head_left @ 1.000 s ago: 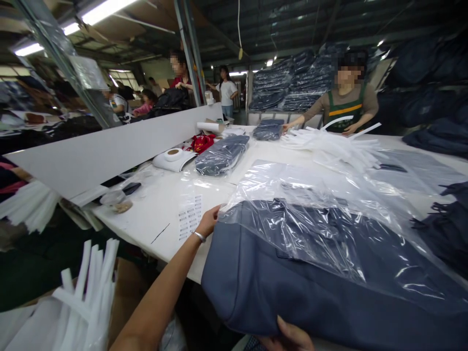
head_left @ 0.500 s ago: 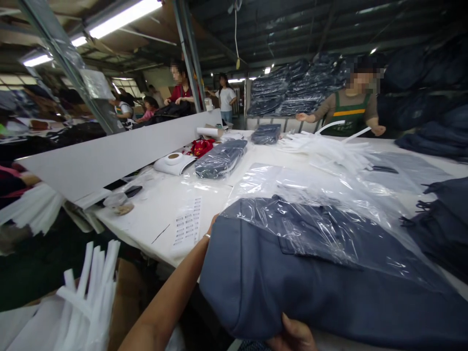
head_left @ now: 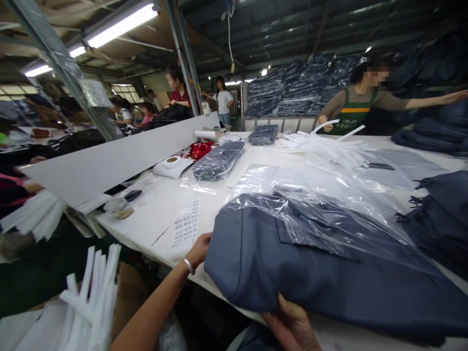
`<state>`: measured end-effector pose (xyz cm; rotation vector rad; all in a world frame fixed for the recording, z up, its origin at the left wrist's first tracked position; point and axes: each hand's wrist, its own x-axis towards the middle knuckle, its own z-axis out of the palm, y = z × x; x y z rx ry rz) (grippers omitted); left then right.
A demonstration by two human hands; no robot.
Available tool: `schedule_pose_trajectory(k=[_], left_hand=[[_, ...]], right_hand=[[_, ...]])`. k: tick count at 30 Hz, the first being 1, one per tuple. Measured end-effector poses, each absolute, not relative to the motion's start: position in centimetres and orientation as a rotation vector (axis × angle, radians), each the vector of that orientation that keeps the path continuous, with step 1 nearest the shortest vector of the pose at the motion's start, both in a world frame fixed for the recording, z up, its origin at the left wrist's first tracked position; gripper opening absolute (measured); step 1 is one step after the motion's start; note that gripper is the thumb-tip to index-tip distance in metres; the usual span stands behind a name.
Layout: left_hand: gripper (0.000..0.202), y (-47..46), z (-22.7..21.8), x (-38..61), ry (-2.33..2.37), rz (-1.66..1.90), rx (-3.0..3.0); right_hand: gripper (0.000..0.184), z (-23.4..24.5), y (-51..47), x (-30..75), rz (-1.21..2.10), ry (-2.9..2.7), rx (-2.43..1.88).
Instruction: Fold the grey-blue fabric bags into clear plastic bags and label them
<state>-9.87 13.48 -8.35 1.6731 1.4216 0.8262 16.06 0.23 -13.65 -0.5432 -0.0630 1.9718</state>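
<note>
In front of me lies a large blue-grey cloth item (head_left: 256,263) with a stitched pocket, thick and folded. Clear plastic film (head_left: 310,219) covers its upper and far part, while the near side is bare. At its left end my left hand (head_left: 200,248), with a bracelet on the wrist, grips the edge; the fingertips are hidden behind the cloth. My right hand (head_left: 292,321) is closed on the lower front edge, thumb on the near face and the other fingers underneath.
Left of the item, a sheet of printed labels (head_left: 185,224) lies on the white table (head_left: 153,222). Wrapped bundles (head_left: 219,161) and white strips (head_left: 318,146) are farther back. More blue-grey cloth (head_left: 438,214) is piled at right. A co-worker (head_left: 360,105) stands across the table.
My left hand has drawn back from behind the item's left end toward me and now shows at its edge. The item's near edge has risen slightly. The co-worker has stretched an arm rightward.
</note>
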Motion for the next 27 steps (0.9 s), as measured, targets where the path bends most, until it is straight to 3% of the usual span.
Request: schedule_pose_trajectory(k=[5, 9, 12, 17, 23, 27], left_hand=[[0.034, 10.1, -8.7, -11.7, 1.712, 0.923, 1.745], [0.060, 10.4, -7.1, -9.8, 1.818, 1.146, 2.005], [0.068, 12.3, -5.1, -7.4, 1.572, 0.901, 2.530], [0.031, 14.9, -4.8, -5.2, 1.352, 0.553, 2.633], [0.030, 9.7, -4.6, -6.4, 1.059, 0.364, 2.578], [0.023, 6.9, -2.1, -6.3, 1.303, 0.339, 2.602]], right_hand=[[0.028, -13.7, 0.7, 15.0, 1.882, 0.110, -0.633], [0.021, -14.4, 0.3, 14.5, 1.905, 0.154, -0.624], [0.021, -14.2, 0.0, 14.3, 1.905, 0.161, -0.589], [0.022, -14.3, -0.4, 14.1, 1.877, 0.154, -0.548], [0.030, -14.9, -0.1, 14.1, 1.905, 0.078, -0.517], [0.033, -14.3, -0.4, 13.9, 1.918, 0.022, -0.538]])
